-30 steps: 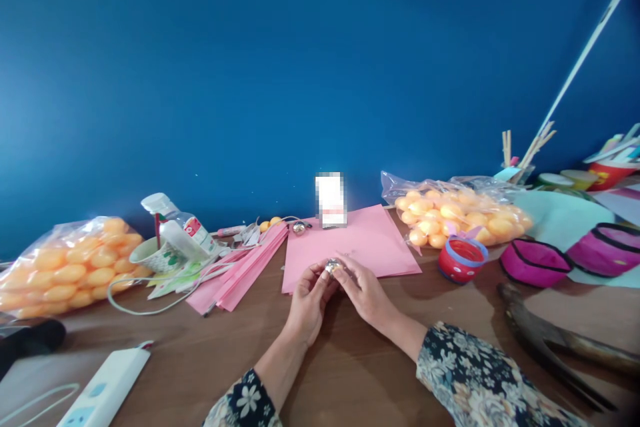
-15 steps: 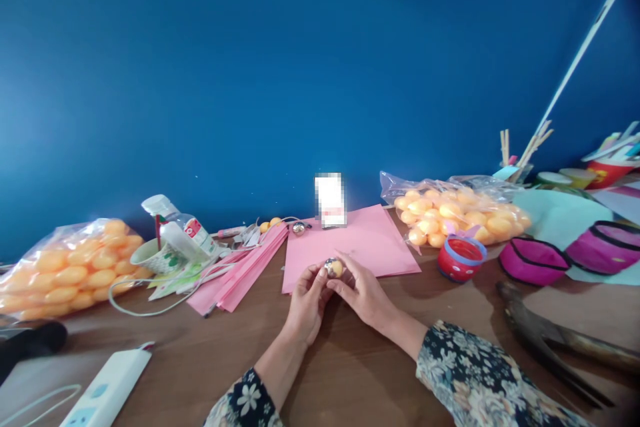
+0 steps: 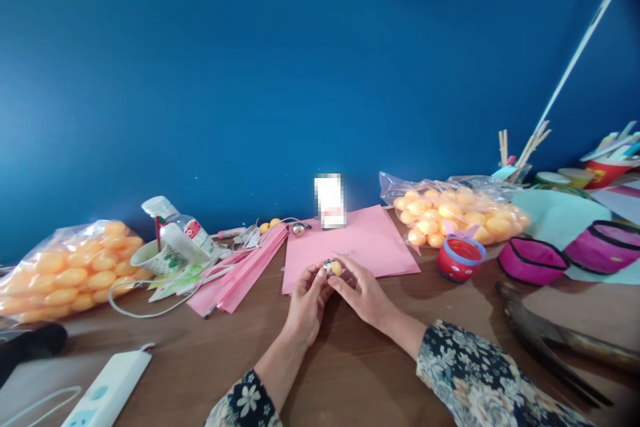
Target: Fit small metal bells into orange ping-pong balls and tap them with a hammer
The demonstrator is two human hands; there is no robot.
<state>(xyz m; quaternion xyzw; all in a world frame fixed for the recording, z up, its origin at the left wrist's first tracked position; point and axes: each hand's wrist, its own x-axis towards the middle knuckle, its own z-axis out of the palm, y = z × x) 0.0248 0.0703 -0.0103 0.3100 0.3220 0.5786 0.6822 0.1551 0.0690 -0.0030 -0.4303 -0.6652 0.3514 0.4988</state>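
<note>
Between my two hands sits a small ball [image 3: 333,268], shiny silver on one part and yellow on the other. My left hand [image 3: 306,297] pinches it from the left with thumb and fingers. From the right, the thumb and fingers of my right hand [image 3: 361,288] close round it too. Both hands are just above the brown table, at the front edge of a pink paper sheet [image 3: 350,250]. Another silver ball [image 3: 299,229] lies at the sheet's far left corner, joined to a dark piece I cannot make out.
Bags of yellow-orange balls lie left [image 3: 75,273] and right [image 3: 450,213]. Pink paper strips [image 3: 250,270], a cable and a tilted bottle [image 3: 193,233] are left. A red cup [image 3: 461,260], purple fabric bands [image 3: 533,260] and a curved dark tool [image 3: 550,333] occupy the right. A power strip [image 3: 107,390] is front left.
The ball appears turned slightly between my fingers. Both hands stay in almost the same place.
</note>
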